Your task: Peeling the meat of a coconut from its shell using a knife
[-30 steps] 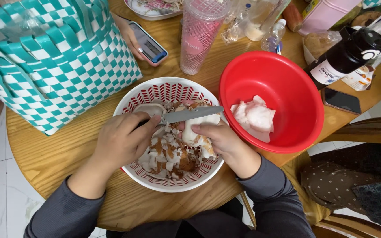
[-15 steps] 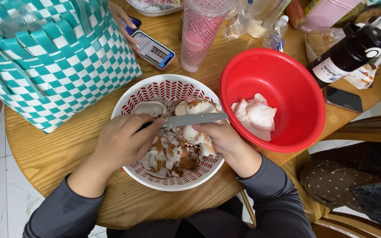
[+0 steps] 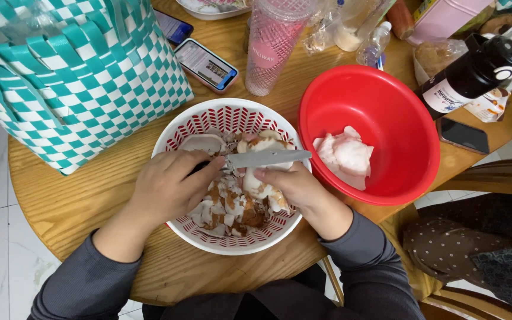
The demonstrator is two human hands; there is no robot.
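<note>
Two hands work over a red-and-white slotted basket (image 3: 176, 133) at the middle of the round wooden table (image 3: 60, 201); far left stands a woven bag (image 3: 72, 77) in teal and white checks, and just right of it lie two phones, the nearer one (image 3: 206, 64) with a lit screen; next comes a tall pink ribbed tumbler (image 3: 274, 41), then clear bags and a small bottle at the top edge; the left hand (image 3: 170, 186) is closed around the handle of a knife (image 3: 265, 158), whose blade lies nearly level, long axis left to right, tip pointing right toward the red bowl (image 3: 386, 101); the right hand (image 3: 294, 188) pinches a pale, partly peeled piece (image 3: 255, 181) just under the blade, above a heap of brown and white peelings in the basket; white peeled chunks (image 3: 346, 155) rest inside the red bowl; at far right a dark bottle (image 3: 475, 74) with a white label lies tilted, a pink tin behind it, a dark phone (image 3: 463, 135) below; since half a second ago the blade has kept its level line and the hands have barely shifted
</note>
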